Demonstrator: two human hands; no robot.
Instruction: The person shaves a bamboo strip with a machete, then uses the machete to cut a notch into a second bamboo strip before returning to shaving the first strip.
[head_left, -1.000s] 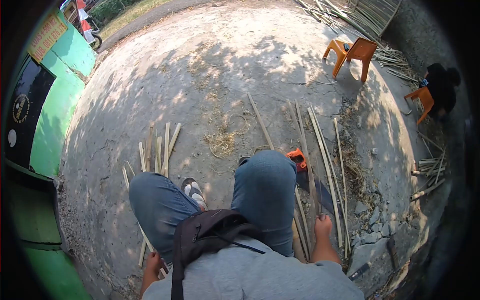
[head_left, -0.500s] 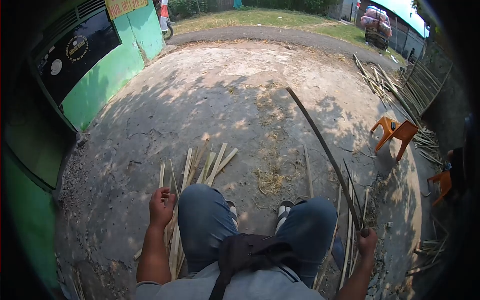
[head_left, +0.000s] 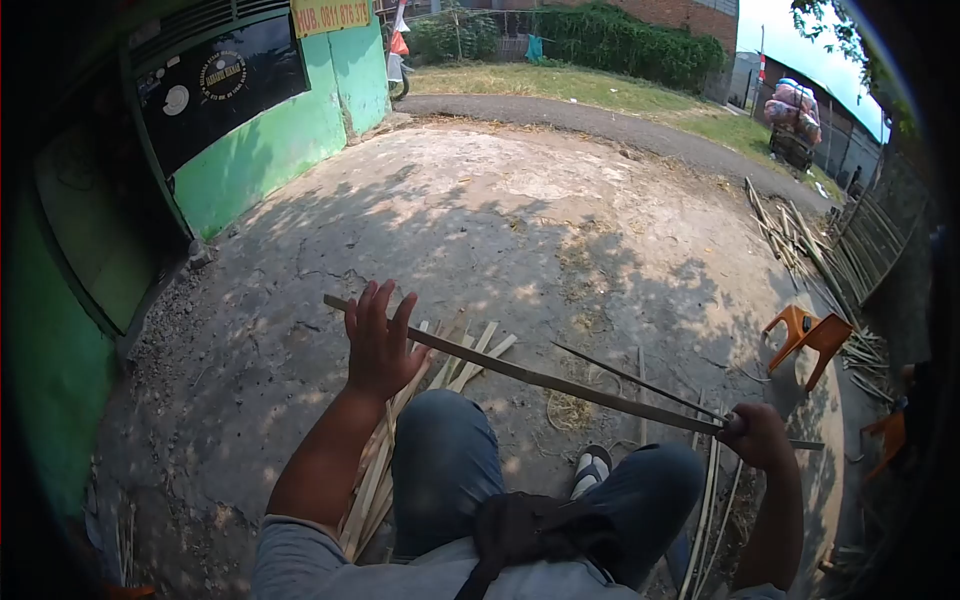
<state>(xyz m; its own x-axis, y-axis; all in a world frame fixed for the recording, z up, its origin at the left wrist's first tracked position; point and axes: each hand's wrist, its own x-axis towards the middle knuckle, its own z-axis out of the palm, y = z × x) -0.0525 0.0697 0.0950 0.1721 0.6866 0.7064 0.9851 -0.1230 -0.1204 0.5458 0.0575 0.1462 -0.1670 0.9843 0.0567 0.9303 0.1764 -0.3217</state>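
A long flat strip of bamboo or wood [head_left: 560,384] slants across in front of my knees. My right hand [head_left: 762,436] is closed round it near its right end, along with the handle of a thin dark blade [head_left: 640,381] that points left. Near the strip's left end, my left hand [head_left: 385,340] is raised with its fingers spread, behind or against the strip; whether it touches is unclear. Pale split strips [head_left: 380,480] lie on the ground beside my left knee, and more long strips [head_left: 708,500] lie by my right knee.
An orange plastic stool [head_left: 808,335] stands at the right, with part of another orange seat [head_left: 885,440] nearer. Bamboo poles [head_left: 800,235] lie at the back right. The green wall [head_left: 250,160] is on the left; a loaded cart [head_left: 792,130] stands far off.
The strip has swung from nearly upright to lying across my front. My left hand has risen to its left end and spread its fingers. The view has shifted left, and the thin blade now shows.
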